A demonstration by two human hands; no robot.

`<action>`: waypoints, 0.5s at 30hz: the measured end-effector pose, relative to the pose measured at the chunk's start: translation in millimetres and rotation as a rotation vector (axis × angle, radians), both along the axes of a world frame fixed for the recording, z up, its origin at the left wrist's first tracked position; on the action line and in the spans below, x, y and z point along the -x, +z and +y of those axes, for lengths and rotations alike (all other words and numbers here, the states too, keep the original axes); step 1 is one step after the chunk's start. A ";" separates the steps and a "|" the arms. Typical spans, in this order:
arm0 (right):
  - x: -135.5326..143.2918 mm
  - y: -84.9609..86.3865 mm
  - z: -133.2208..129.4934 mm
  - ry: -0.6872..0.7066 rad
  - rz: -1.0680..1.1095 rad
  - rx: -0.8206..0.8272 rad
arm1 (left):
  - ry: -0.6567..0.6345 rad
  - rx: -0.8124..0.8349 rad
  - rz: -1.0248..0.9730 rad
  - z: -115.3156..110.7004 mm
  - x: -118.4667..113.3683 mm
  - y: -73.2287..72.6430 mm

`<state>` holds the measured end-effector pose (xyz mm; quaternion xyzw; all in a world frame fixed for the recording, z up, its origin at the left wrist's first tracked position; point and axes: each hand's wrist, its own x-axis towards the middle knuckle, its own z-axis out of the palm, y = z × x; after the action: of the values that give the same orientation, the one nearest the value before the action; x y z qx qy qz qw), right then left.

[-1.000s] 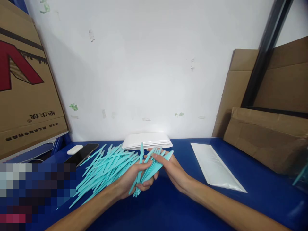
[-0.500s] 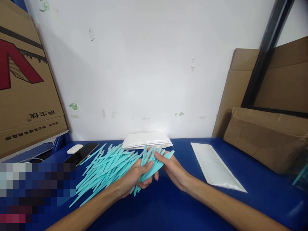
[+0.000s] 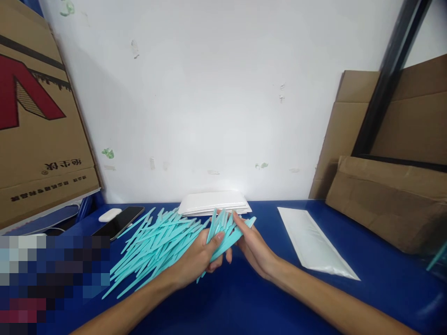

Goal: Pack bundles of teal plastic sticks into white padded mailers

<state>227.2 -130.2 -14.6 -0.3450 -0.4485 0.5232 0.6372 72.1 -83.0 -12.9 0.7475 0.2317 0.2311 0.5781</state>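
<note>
A fanned bundle of slim turquoise sticks with paler ends, which look like eyebrow razors (image 3: 230,238), is held over the blue table in front of me. My left hand (image 3: 206,249) wraps round its lower part, thumb across the front. At the upper right end, my right hand (image 3: 253,242) presses against the same bundle, its thumb near the tips and its other fingers mostly hidden behind. Left of my hands, a loose pile of the same turquoise sticks (image 3: 157,242) lies criss-crossed on the table.
Behind the bundle lies a stack of white padded envelopes (image 3: 213,202). One more white envelope (image 3: 314,242) lies flat at the right. A dark phone (image 3: 120,222) and a white case (image 3: 110,215) sit at the left. Cardboard boxes (image 3: 387,202) flank the blue table (image 3: 244,302).
Both hands and the bundle have shifted slightly to the right in the picture. My right thumb has moved up towards the tips. The pile stays as it was.
</note>
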 end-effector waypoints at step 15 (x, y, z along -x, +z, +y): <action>-6.5 -1.6 5.2 0.079 -0.061 -0.049 | 0.033 0.124 -0.081 5.8 2.6 1.2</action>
<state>233.7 -125.0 -16.2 -0.3274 -0.4937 0.5261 0.6102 69.5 -77.2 -11.8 0.6963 0.2343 0.2561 0.6282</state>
